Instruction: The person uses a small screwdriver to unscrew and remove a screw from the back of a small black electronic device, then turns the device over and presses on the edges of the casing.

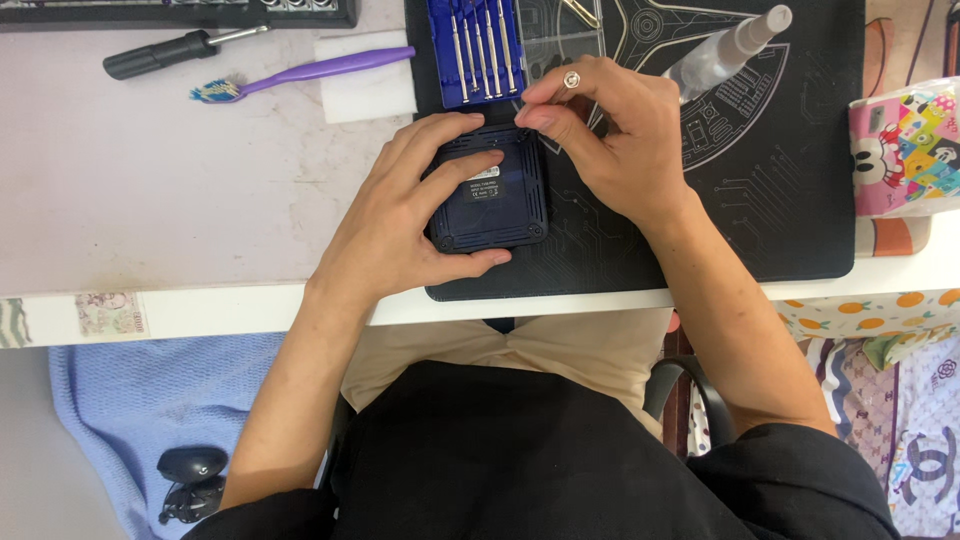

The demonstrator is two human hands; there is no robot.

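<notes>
A small dark blue square device [495, 205] lies bottom-up on a black work mat [760, 200], a white label at its middle. My left hand [405, 215] is spread over its left side, fingers holding it in place, thumb at its near edge. My right hand [600, 130] has its fingertips pinched together at the device's far right corner; whether a tiny part or tool is between them I cannot tell. A ring shows on one right finger.
A blue tray of several thin screwdriver bits [478, 48] lies just behind the device. A purple toothbrush [300, 75], a white pad [365, 75], a black-handled screwdriver [165, 52], a spray bottle [725, 50] and a colourful pouch [905, 150] surround the mat. The table edge [200, 310] runs near my lap.
</notes>
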